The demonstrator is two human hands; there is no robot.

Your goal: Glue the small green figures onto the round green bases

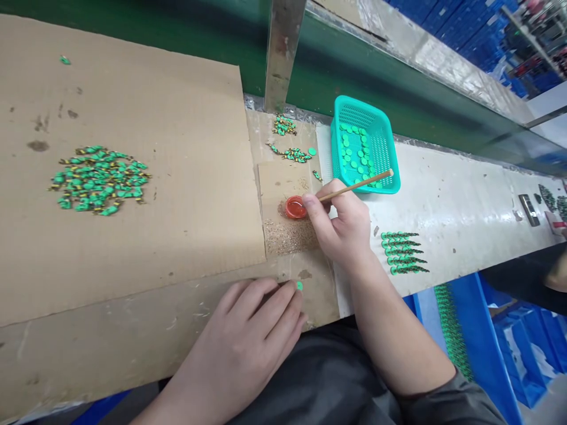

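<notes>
My right hand (341, 227) pinches a thin wooden stick (358, 183). Its lower end is hidden by my fingers, beside a small red cup (295, 207) holding glossy red liquid. Near the table's front edge, my left hand (261, 321) is closed, palm down. A small green piece (300, 285) shows at its fingertips; the rest of it is hidden. Behind the cup lie small clusters of green, yellow and dark parts (296, 155), with a green disc (312, 151) beside them. A larger pile of such parts (101, 180) rests on the cardboard to the left.
A turquoise basket (388, 183) with green discs stands behind my right hand. Rows of green discs with dark tails (405, 252) lie right of my wrist. Cardboard (199, 118) covers the left side. A metal post (282, 53) rises at the back; another person's arm (557, 274) shows far right.
</notes>
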